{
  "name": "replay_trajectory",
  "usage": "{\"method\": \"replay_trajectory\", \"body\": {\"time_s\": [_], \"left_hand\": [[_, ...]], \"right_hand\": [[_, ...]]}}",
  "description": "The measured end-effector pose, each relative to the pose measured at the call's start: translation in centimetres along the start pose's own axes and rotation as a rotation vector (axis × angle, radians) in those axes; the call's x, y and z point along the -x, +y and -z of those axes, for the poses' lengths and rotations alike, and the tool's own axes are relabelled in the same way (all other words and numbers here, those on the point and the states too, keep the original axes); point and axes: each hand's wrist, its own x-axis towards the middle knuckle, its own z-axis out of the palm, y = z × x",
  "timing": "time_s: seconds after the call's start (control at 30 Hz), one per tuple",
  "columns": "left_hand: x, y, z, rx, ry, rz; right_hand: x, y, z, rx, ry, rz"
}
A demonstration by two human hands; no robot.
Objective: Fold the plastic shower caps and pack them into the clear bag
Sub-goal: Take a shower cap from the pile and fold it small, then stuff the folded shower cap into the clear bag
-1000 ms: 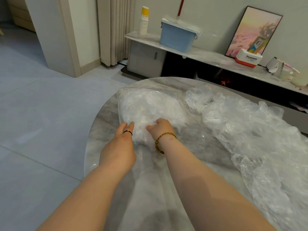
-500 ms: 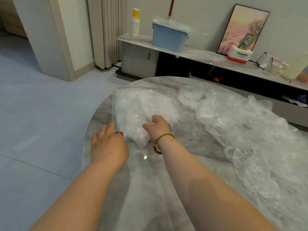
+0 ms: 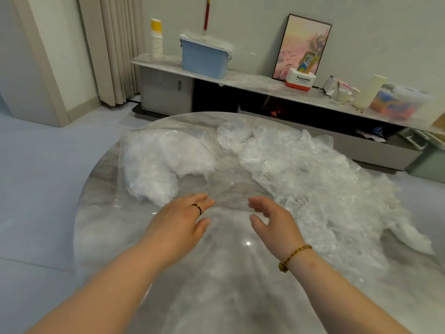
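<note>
Both forearms reach out over the marble table (image 3: 216, 285). The left hand (image 3: 180, 218), a dark ring (image 3: 197, 208) on one finger, lies palm down with its fingers spread and slack, gripping nothing. The right hand (image 3: 272, 220), a beaded bracelet (image 3: 295, 257) at the wrist, is turned on edge, fingers loosely apart, also holding nothing. The two are near each other but not touching. At eleven o'clock from them lies the clear bag (image 3: 163, 162), stuffed with white folded plastic, its mouth facing the hands; whether the left fingertips touch its film I cannot tell. From one to three o'clock the loose shower caps (image 3: 313, 179) sprawl in a crumpled heap. Past the table, at twelve, a low cabinet (image 3: 166, 92) carries a blue tub (image 3: 204, 60), stacked paper cups (image 3: 156, 41) and a framed picture (image 3: 303, 42).
</note>
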Motion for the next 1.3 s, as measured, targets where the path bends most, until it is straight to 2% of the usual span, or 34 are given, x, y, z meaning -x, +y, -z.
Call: {"method": "replay_trajectory", "body": {"time_s": [0.2, 0.3, 0.4, 0.5, 0.57, 0.63, 0.77, 0.83, 0.9, 1.03, 1.17, 1.23, 1.3], "left_hand": [[0.2, 2.6, -5.0, -0.143, -0.297, -0.103], [0.9, 2.2, -7.3, -0.221, -0.391, -0.125], [1.0, 1.8, -8.7, -0.278, -0.410, -0.140], [1.1, 1.5, -8.9, -0.289, -0.332, -0.123], [1.3, 1.5, -8.1, -0.340, -0.389, -0.113], [1.2, 2.0, -8.0, -0.365, -0.374, -0.083], [0.9, 1.6, -8.4, -0.365, -0.367, -0.124], [0.5, 1.9, -8.5, -0.315, -0.426, -0.118], [0.6, 1.5, -8.8, -0.265, -0.351, -0.117], [0.3, 1.9, -8.5, -0.282, -0.386, -0.114], [0.3, 3.8, -7.2, -0.110, -0.230, -0.063], [0.1, 4.9, -6.8, -0.092, -0.062, -0.163], [0.0, 5.4, -6.8, -0.092, -0.007, -0.243]], "right_hand": [[5.3, 6.9, 5.9, 0.342, 0.004, -0.151], [6.9, 8.5, 6.4, 0.503, -0.084, -0.242], [6.6, 9.2, 7.4, 0.539, -0.183, -0.295], [5.9, 10.1, 8.1, 0.584, -0.214, -0.329], [5.5, 10.9, 8.0, 0.550, -0.234, -0.400], [5.2, 11.8, 7.9, 0.464, -0.182, -0.459], [5.0, 12.7, 8.1, 0.446, -0.037, -0.442], [4.9, 12.5, 8.3, 0.447, 0.008, -0.404], [4.9, 12.3, 8.5, 0.461, 0.045, -0.336], [4.8, 12.0, 8.0, 0.563, 0.066, -0.159], [5.0, 10.5, 6.7, 0.459, 0.234, 0.169], [5.3, 9.6, 5.4, 0.422, 0.229, 0.326], [5.7, 8.5, 4.0, 0.343, 0.213, 0.461]]}}
